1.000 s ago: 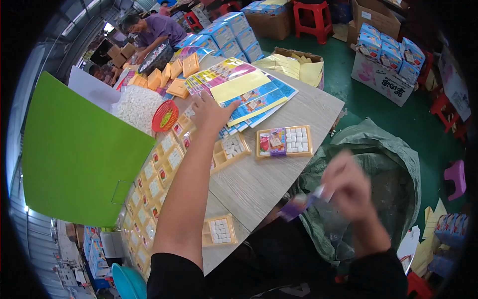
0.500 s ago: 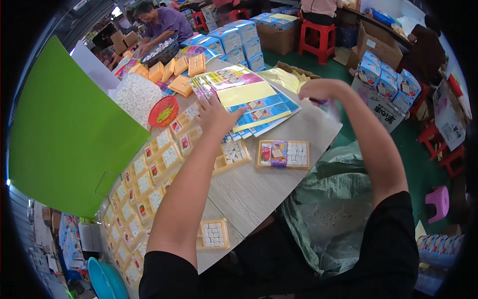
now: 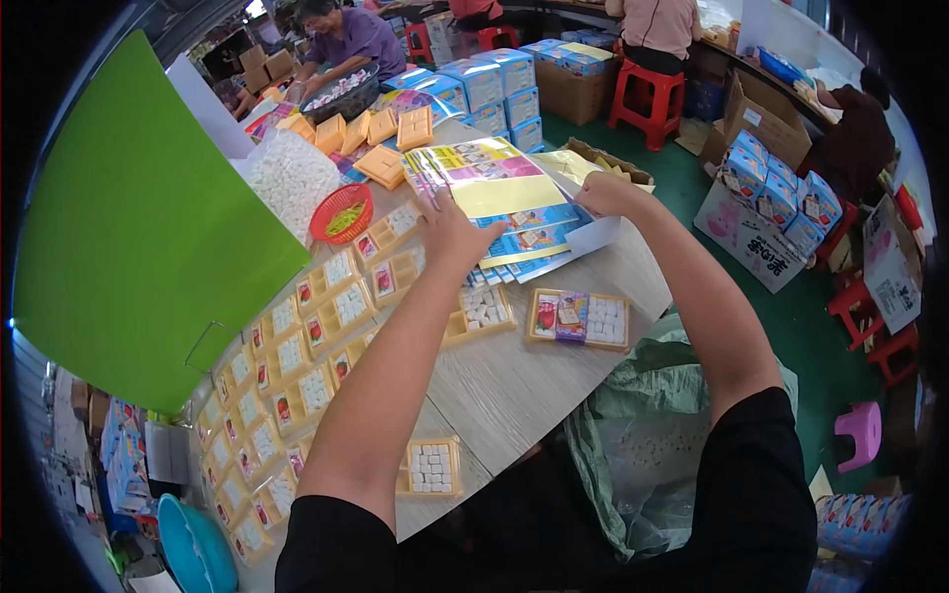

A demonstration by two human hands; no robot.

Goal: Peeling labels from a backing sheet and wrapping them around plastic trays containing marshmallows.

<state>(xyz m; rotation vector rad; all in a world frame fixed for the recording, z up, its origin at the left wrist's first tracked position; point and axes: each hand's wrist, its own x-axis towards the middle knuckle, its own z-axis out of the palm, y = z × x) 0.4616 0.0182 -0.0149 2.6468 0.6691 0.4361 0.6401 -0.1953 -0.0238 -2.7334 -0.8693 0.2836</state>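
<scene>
On table [image 3: 499, 410]; left hand [image 3: 457, 235] spread on sheets [image 3: 509, 196]; right hand [image 3: 605, 194] alongside

I stretch my left arm [image 3: 395, 371] forward, left hand [image 3: 456, 235] splayed palm-down; my right arm [image 3: 710, 301] bends inward, right hand [image 3: 607, 194] curled.

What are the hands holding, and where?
The right hand seems to pinch a sheet by its right edge; the left hand rests on the sheets.
</scene>
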